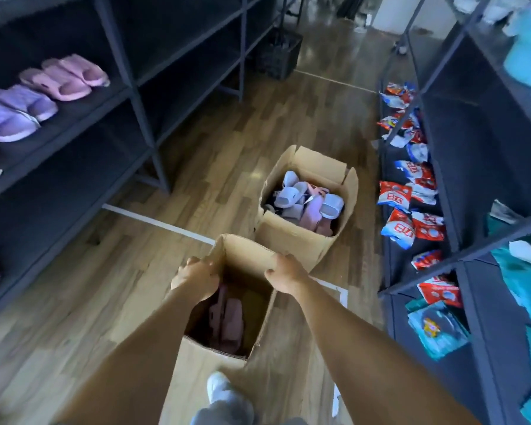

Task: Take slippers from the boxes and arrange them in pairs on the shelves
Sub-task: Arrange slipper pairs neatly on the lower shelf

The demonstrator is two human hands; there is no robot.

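Observation:
A tall open cardboard box (206, 372) stands on the floor right in front of me, with a few pink slippers (227, 320) at its bottom. My left hand (196, 279) grips the box's left flap and my right hand (285, 276) grips its right flap. Just beyond it a second open cardboard box (288, 237) holds several lilac and pink slippers (307, 204). On the dark shelf unit (74, 118) at the left, a pink pair (65, 76) and a purple pair (16, 113) stand side by side.
A dark shelf unit (472, 179) on the right holds red and blue packets (411, 222) and teal packages (439, 331). A black crate (278, 58) sits on the wooden floor at the far end of the aisle. My foot in a grey shoe (224, 394) is beside the near box.

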